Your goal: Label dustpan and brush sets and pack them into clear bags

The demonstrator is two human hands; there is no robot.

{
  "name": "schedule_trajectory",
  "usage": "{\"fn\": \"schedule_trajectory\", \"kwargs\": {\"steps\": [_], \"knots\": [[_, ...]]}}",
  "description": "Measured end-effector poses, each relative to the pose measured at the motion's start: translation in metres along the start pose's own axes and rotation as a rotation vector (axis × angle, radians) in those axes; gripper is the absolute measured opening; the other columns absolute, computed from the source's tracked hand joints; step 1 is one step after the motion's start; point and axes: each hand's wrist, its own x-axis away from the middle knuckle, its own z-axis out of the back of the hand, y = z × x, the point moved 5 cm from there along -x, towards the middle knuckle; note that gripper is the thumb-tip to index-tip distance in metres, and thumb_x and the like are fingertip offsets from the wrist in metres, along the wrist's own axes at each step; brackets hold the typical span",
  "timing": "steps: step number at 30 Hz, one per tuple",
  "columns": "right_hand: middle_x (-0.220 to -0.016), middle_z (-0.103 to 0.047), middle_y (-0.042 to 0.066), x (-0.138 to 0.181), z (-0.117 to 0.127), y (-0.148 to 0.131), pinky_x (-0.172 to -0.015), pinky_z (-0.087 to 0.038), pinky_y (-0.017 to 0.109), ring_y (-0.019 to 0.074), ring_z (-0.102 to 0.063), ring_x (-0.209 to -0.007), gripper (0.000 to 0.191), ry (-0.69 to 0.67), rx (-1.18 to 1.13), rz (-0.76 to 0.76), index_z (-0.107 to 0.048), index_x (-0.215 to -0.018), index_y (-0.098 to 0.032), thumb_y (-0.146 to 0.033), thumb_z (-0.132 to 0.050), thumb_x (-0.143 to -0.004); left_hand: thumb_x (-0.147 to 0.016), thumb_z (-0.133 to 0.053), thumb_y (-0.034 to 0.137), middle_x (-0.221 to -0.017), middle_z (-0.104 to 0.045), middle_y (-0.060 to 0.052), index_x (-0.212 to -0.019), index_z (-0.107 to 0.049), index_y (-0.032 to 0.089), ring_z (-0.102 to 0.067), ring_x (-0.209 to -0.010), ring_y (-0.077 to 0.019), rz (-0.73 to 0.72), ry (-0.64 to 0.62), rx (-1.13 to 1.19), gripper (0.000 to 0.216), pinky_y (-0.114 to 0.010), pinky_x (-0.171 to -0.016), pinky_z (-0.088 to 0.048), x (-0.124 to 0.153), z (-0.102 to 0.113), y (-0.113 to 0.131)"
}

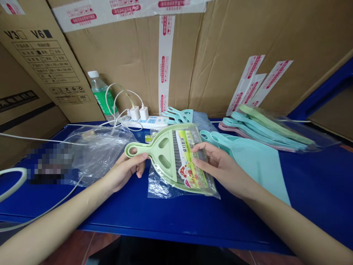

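both hands on a green dustpan [168, 158] half in its clear bag [161, 186].
head view: left hand [127, 171] pinches the handle, fingers closed on it; right hand [217, 165] lies nearly flat, fingertips pressing the label card [190, 158]. the pan sits mid-table [171, 217], beside blue dustpans [248, 158]. this looks like bagging; next likely needs the bag drawn over while the pan is held steady.

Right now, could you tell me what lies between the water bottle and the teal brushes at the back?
In the head view, a white power strip with two chargers plugged in lies between the water bottle and the teal brushes.
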Motion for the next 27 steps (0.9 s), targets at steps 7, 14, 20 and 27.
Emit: {"fn": "schedule_trajectory", "kwargs": {"steps": [7, 14, 20, 27], "knots": [[-0.094, -0.066, 0.002, 0.0026, -0.0033, -0.0041, -0.071, -0.056, 0.036, 0.0202, -0.066, -0.084, 0.026, -0.07, 0.008, 0.031, -0.059, -0.106, -0.027, -0.043, -0.062, -0.086, -0.067, -0.077, 0.035, -0.04, -0.046, 0.009, -0.063, -0.05, 0.02, -0.039, -0.036, -0.0057, -0.037, 0.079, -0.014, 0.031, -0.02, -0.043, -0.031, -0.0027, 0.0046, -0.0003], [-0.092, -0.068, 0.0, 0.0067, -0.0063, -0.0059, -0.072, -0.06, 0.04, 0.0209, -0.069, -0.08, 0.032, -0.157, 0.023, -0.003, -0.055, -0.112, -0.029, -0.034, -0.066, -0.083, -0.07, -0.073, 0.039, -0.036, -0.046, 0.007, -0.057, -0.048, 0.02, -0.038, -0.035, -0.0066, -0.077, 0.091, -0.103, 0.034, -0.022, -0.044, -0.029, -0.0022, 0.0058, 0.0001], [-0.098, -0.071, 0.001, 0.0066, -0.0019, -0.0078, -0.072, -0.06, 0.037, 0.0214, -0.07, -0.088, 0.029, -0.092, -0.014, 0.006, -0.055, -0.111, -0.03, -0.039, -0.065, -0.085, -0.066, -0.074, 0.037, -0.039, -0.046, 0.008, -0.057, -0.045, 0.021, -0.04, -0.038, -0.0077, -0.074, 0.04, -0.088, 0.034, -0.023, -0.047, -0.032, -0.0001, 0.0027, 0.002], [-0.086, -0.071, 0.003, 0.0056, -0.0011, -0.0093, -0.057, -0.058, 0.03, 0.0189, -0.069, -0.076, 0.043, -0.049, 0.04, -0.033, -0.058, -0.126, -0.021, -0.041, -0.063, -0.087, -0.069, -0.072, 0.038, -0.037, -0.045, 0.008, -0.057, -0.046, 0.021, -0.039, -0.038, -0.0076, -0.103, 0.036, -0.118, 0.034, -0.023, -0.047, -0.032, -0.0008, 0.003, 0.0028]]}}
